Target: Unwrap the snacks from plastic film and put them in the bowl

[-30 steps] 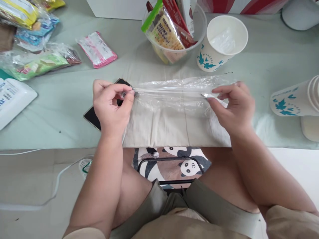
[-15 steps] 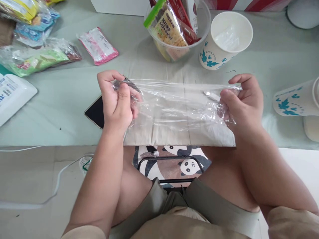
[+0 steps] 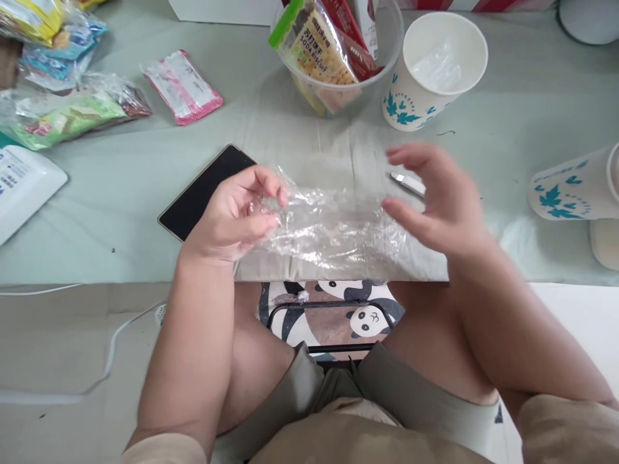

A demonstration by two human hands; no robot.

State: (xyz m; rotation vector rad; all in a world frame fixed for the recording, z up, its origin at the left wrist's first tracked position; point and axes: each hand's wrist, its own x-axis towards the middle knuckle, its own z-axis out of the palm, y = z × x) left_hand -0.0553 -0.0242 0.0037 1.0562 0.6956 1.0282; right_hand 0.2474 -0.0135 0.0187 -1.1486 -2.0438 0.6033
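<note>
A clear, crumpled plastic film (image 3: 333, 229) lies bunched on the beige cloth (image 3: 314, 148) at the table's near edge. My left hand (image 3: 235, 212) pinches the film's left end with thumb and fingers closed on it. My right hand (image 3: 438, 200) hovers at the film's right end with fingers spread and curved, holding nothing; it is slightly blurred. A small white and silver object (image 3: 409, 183) lies on the cloth just behind my right hand.
A black phone (image 3: 203, 190) lies left of my left hand. Behind stand a clear bowl (image 3: 387, 58) of snack packets and a paper cup (image 3: 435, 71) with film inside. More cups (image 3: 575, 187) lie at the right. Snack packets (image 3: 181, 87) are scattered at the far left.
The film was stretched taut between both hands; now it is slack and bunched nearer the table edge. My right hand has let go and opened. Both hands moved toward each other.
</note>
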